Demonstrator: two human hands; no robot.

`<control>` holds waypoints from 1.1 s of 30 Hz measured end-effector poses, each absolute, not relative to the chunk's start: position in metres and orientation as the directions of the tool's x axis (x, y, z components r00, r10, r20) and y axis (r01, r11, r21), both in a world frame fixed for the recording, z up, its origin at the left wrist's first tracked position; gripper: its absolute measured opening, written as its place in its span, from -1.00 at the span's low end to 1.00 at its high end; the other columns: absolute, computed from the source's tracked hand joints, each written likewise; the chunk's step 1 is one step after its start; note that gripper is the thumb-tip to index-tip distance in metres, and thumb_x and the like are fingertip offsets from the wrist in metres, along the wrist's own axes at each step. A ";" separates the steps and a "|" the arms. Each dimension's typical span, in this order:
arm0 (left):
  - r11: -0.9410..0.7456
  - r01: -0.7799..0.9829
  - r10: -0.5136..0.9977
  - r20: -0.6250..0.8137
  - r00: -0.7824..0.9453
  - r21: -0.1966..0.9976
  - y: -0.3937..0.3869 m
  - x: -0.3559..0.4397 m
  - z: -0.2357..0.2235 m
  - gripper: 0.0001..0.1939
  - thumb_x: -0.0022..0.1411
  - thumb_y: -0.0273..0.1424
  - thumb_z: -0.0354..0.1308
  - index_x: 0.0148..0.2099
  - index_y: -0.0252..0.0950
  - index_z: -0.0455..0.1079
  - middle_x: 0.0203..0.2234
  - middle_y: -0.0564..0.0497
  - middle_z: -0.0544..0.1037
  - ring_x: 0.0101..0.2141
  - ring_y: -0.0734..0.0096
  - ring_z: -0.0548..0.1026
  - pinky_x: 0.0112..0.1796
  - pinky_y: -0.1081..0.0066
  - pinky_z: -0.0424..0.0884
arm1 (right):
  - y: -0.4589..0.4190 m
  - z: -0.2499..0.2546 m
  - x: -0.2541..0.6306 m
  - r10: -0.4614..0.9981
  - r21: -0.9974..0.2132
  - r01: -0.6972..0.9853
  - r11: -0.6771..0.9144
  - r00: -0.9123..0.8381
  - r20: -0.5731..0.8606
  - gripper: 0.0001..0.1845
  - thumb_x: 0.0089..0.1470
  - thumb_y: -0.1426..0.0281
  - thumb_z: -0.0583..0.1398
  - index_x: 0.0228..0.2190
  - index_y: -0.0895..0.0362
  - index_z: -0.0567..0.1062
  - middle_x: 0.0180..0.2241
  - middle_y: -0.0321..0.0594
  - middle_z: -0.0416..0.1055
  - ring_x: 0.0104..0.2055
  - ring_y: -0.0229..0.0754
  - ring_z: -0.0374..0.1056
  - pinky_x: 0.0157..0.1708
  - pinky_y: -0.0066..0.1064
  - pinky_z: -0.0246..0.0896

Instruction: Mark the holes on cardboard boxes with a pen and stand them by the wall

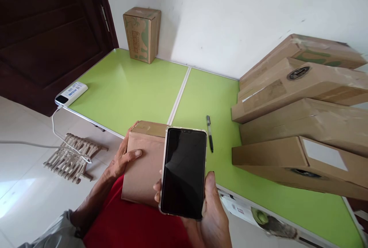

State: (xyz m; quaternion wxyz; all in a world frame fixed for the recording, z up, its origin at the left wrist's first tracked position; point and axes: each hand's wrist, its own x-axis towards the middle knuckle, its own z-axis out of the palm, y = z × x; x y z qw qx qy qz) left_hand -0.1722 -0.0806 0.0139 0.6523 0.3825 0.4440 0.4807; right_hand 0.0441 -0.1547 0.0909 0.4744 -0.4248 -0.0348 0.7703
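My left hand (122, 160) grips the left side of a small brown cardboard box (142, 163), held upright against my red shirt at the near edge of the green table (129, 91). My right hand (211, 211) holds a smartphone (184, 171) with a dark screen in front of the box, thumb on its right edge. A black pen (209, 133) lies on the table just beyond the phone.
Several long cardboard boxes (301, 87) are stacked on the table's right side. A green-printed carton (142, 33) stands at the far wall. A white power bank (71, 93) with a cable lies on the left edge. A wooden rack (71, 156) sits on the floor.
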 end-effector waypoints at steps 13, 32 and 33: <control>0.313 -0.298 0.948 -0.318 0.035 0.902 -0.084 -0.162 0.029 0.05 -0.01 -0.12 0.52 0.49 -0.20 0.31 0.05 -0.21 0.71 0.02 -0.25 0.66 -0.12 0.14 0.66 | -0.158 0.092 0.048 0.770 -0.453 -0.701 -0.551 -0.217 -0.600 -0.15 0.27 -0.31 0.17 -0.10 0.23 0.74 -0.21 0.14 0.72 -0.25 0.09 0.65 -0.16 -0.17 0.52; 0.416 -0.249 0.856 -0.469 -0.218 0.875 -0.091 -0.175 0.033 -0.12 -0.17 -0.06 0.56 0.18 -0.33 0.52 -0.22 -0.14 0.72 -0.22 -0.11 0.69 -0.33 0.24 0.62 | -0.013 -0.039 0.139 0.879 -0.982 -0.067 -0.178 0.438 -0.189 -0.37 0.07 -0.23 0.34 -0.48 0.06 0.41 -0.50 -0.37 0.36 -0.43 -0.21 0.26 -0.34 -0.32 0.22; 0.413 -0.251 0.860 -0.466 -0.210 0.875 -0.091 -0.172 0.034 -0.10 -0.17 -0.06 0.56 0.22 -0.33 0.51 -0.26 -0.11 0.71 -0.25 -0.08 0.68 -0.35 0.25 0.62 | -0.006 -0.043 0.141 0.883 -0.982 -0.027 -0.184 0.435 -0.178 -0.40 0.16 -0.19 0.32 -0.47 0.07 0.40 -0.50 -0.39 0.33 -0.44 -0.22 0.25 -0.34 -0.33 0.22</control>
